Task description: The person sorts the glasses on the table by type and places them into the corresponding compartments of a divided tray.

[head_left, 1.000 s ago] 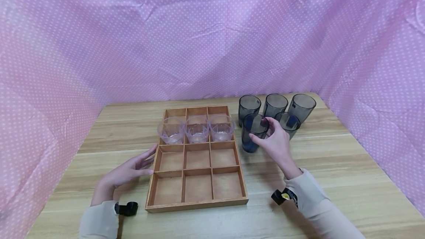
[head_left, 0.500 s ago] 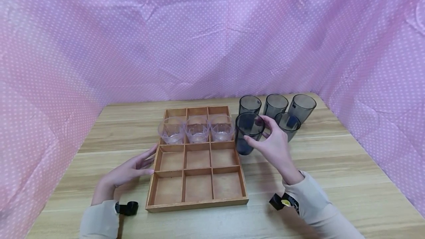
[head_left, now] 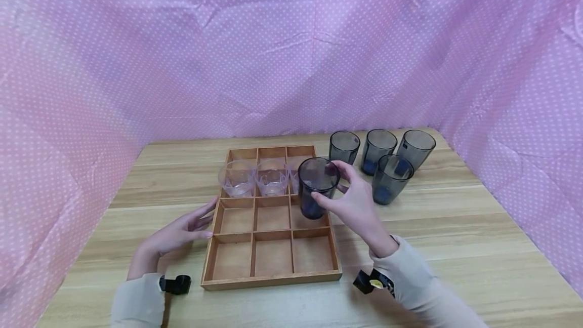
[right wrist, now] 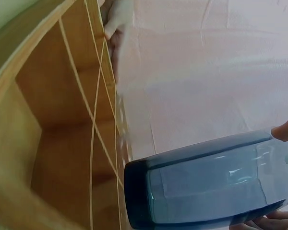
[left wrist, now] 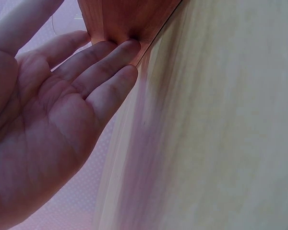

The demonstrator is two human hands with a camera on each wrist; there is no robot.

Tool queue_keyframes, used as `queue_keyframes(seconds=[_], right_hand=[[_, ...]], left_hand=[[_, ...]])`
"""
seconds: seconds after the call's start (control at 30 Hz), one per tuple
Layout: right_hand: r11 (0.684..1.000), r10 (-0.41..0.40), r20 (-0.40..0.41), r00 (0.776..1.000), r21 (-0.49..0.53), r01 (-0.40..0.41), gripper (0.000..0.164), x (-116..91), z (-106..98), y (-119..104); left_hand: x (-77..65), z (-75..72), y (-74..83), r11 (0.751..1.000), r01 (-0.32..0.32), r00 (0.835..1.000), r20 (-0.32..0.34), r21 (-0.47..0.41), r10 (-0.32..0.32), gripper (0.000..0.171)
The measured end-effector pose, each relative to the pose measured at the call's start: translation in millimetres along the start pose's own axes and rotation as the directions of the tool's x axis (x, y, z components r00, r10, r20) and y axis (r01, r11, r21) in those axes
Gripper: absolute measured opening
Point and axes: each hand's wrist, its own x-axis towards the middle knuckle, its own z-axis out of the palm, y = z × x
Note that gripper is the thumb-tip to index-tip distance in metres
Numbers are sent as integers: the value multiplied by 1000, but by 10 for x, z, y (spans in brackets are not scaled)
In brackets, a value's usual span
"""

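My right hand [head_left: 357,206] pinches a dark grey drinking glass [head_left: 314,201] near its rim, thumb on the near side and fingers behind. In the head view the glass is upright over the right compartment of the tray's middle row; in the right wrist view its thick base [right wrist: 137,194] is beside the dividers. My left hand [head_left: 179,232] rests its fingertips on the left side of the wooden compartment tray [head_left: 271,282], fingers fairly straight, as the left wrist view also shows. Clear glasses [head_left: 237,181] stand in a row across the tray's back part; the held glass partly hides the right one.
Several more dark glasses stand to the right of the tray: one [head_left: 343,146] behind the right hand, others [head_left: 379,148] further right, and a nearer one [head_left: 391,178]. A pink dotted cloth [head_left: 291,65] hangs behind and beside the wooden table [head_left: 455,237].
The right hand has carried the dark glass leftward from the table beside the tray to over the tray's right column. My left hand stays in place.
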Motion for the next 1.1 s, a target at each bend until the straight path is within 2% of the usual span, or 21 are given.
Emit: queue_keyframes(seconds=[0.23, 0.47, 0.63, 0.8, 0.93, 1.1], right_hand=[[999, -10, 28, 1000, 41, 9, 70, -20, 204, -110], [993, -82, 57, 995, 85, 77, 68, -26, 420, -223], [987, -120, 80, 990, 113, 111, 65, -12, 562, -262], [994, -103, 99, 990, 52, 98, 66, -2, 665, -290], [995, -98, 111, 989, 22, 96, 67, 26, 745, -329], [992, -97, 150, 984, 92, 84, 67, 47, 867, -353]], left_hand=[[5, 5, -1, 1000, 26, 1000, -12, -1, -26, 85], [-20, -10, 14, 999, 39, 999, -14, -1, -39, 86], [-49, -21, 17, 1000, 26, 1000, -15, 14, -26, 87], [-43, -10, 5, 1000, 5, 1000, -5, 11, -5, 87], [-38, -6, 1, 1000, 16, 1000, -11, 0, -16, 87], [-32, 2, 17, 1000, 25, 1000, -15, -1, -25, 86]])
